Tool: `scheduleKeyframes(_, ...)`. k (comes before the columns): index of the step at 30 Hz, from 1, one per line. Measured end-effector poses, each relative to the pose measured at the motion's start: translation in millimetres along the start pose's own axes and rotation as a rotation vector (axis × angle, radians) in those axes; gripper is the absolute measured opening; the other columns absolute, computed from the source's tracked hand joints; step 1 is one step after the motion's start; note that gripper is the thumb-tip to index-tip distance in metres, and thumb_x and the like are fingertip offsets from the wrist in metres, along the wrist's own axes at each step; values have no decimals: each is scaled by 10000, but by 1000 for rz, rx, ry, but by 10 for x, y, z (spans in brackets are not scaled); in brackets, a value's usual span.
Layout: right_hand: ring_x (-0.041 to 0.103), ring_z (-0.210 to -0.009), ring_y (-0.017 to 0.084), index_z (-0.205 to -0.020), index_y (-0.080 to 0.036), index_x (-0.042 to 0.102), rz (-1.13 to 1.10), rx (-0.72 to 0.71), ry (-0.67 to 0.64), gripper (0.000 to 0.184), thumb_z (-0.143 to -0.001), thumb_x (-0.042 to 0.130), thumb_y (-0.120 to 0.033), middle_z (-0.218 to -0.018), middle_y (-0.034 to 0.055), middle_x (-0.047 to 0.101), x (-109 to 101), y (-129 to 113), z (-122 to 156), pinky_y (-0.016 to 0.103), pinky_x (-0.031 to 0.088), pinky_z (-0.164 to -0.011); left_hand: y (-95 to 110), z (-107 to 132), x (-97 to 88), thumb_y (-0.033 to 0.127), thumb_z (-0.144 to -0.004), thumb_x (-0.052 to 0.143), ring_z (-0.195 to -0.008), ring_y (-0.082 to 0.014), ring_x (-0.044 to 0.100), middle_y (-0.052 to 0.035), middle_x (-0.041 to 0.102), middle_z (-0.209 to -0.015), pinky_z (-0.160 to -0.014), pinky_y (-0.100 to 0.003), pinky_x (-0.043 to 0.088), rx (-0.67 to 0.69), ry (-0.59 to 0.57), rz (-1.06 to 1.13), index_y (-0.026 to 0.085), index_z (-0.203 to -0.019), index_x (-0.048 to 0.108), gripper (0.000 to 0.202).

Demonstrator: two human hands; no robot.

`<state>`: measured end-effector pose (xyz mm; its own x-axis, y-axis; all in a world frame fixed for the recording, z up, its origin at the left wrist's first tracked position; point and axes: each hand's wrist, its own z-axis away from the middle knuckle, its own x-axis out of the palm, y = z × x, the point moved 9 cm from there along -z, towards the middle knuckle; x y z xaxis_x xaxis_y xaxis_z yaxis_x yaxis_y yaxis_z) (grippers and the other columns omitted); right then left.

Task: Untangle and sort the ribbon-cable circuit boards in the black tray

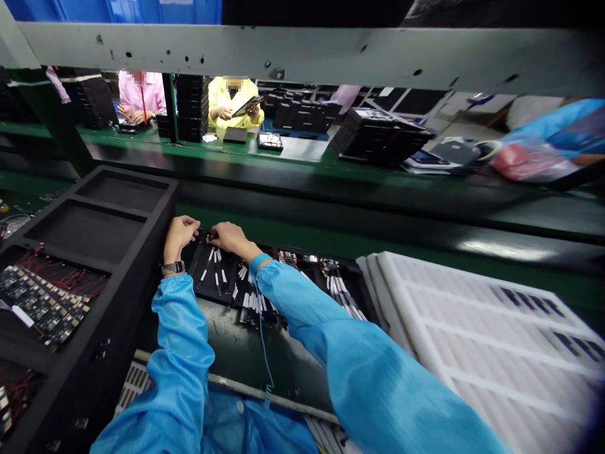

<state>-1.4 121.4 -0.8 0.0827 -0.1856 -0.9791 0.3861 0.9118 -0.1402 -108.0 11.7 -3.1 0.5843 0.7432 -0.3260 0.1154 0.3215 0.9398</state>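
My left hand [179, 234] hovers at the far left corner of a black tray [201, 291], its thumb and fingertips drawn together; anything between them is too small to make out. Over the same corner, my right hand [231, 237] reaches down with fingers pinched at small parts [208, 239], and what it grips is hidden. Thin strips with white ends [217, 268] lie below the fingers in the tray's left section. More bunched white-ended strips [254, 299] fill the middle, partly behind my right sleeve, and others [341, 290] lie at the right.
A black divided box [155, 252] with circuit boards [45, 302] and red wires stands at left. White slotted trays [472, 315] are stacked at right. A coiled blue cord [267, 378] hangs from my right wrist. Beyond a metal beam [307, 53], co-workers sit at another bench.
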Motion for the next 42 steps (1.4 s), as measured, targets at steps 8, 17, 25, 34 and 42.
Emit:
scheduleKeyframes(8, 659, -1296, 337, -1255, -151, 770, 103, -73, 14, 302, -1043, 622, -306, -1338, 191, 722, 6, -57, 15, 355, 530, -987, 22, 34, 16, 282, -909, 759, -532, -120, 569, -23, 686, -661, -542, -239, 426, -23, -11, 32, 186, -818, 647, 173)
scheduleKeyframes(17, 697, -1200, 335, -1189, -105, 766, 180, -205, -1, 239, -1030, 676, -259, -1250, 206, 732, 55, -251, 2, 352, 522, -871, 87, 164, -13, 139, -954, 695, -473, -96, 529, 15, 623, -592, -546, -227, 424, -57, 36, 60, 169, -761, 624, 208)
scheduleKeyframes(25, 708, -1154, 298, -1189, -161, 714, 179, -239, -3, 227, -1059, 660, -338, -1219, 147, 740, 126, -164, -56, 310, 480, -799, 45, 151, 18, 119, -979, 669, -452, -72, 503, 51, 586, -562, -516, -192, 401, -58, 26, 85, 158, -775, 615, 215)
scheduleKeyframes(34, 740, -1098, 328, -1214, -146, 651, 186, -226, 23, 214, -1072, 625, -304, -1228, 168, 744, 196, -134, -53, 343, 466, -747, 62, 173, 15, 102, -979, 681, -453, -70, 492, 63, 563, -540, -508, -187, 384, -49, 27, 96, 164, -747, 589, 257)
scheduleKeyframes(42, 759, -1055, 316, -1180, -165, 675, 104, -254, 14, 179, -1063, 621, -290, -1186, 151, 776, 173, -77, -31, 333, 441, -719, 13, 150, 46, 117, -964, 693, -483, -84, 521, 56, 572, -546, -539, -200, 410, -46, 29, 88, 162, -739, 604, 246)
